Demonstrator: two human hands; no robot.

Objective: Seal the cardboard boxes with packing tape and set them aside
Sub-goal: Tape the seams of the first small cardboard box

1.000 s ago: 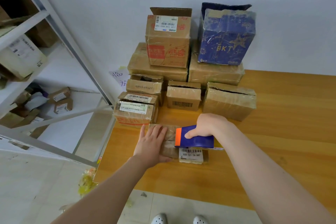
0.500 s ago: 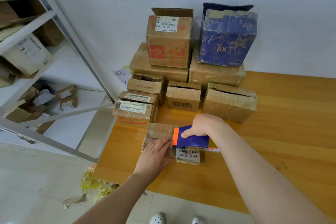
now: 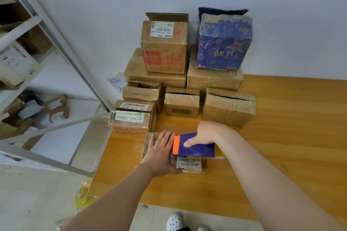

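Wooden tabletop (image 3: pixel 281 137), set against a pale wall (image 3: pixel 112 5). Item being worked on: one flat cardboard box (image 3: pixel 149 146), lying near the table's front left corner, with a barcode label (image 3: pixel 189 164) facing up on its near right part.

The box is being pressed down by the left hand (image 3: pixel 161 154). The palm is flat, the fingers are straight across the left part of the top, and nothing is being gripped.

A blue tape dispenser (image 3: pixel 195 149) with an orange front band is being held on the box top by the right hand (image 3: pixel 208 133). The fingers are wrapped over its far side and the thumb is laid on its near face. The orange end is lying just beside the left hand's fingers.

Toward the wall, other cardboard boxes are being kept in a stack. Several small ones are in front and two wider ones behind. A red-printed box (image 3: pixel 165 47) with a raised flap and a blue film-wrapped box (image 3: pixel 223 43) marked BKT are on top.

A grey metal shelf rack (image 3: pixel 56 30) with parcels is being seen at left, and white perforated shoes (image 3: pixel 174 221) at the bottom edge.
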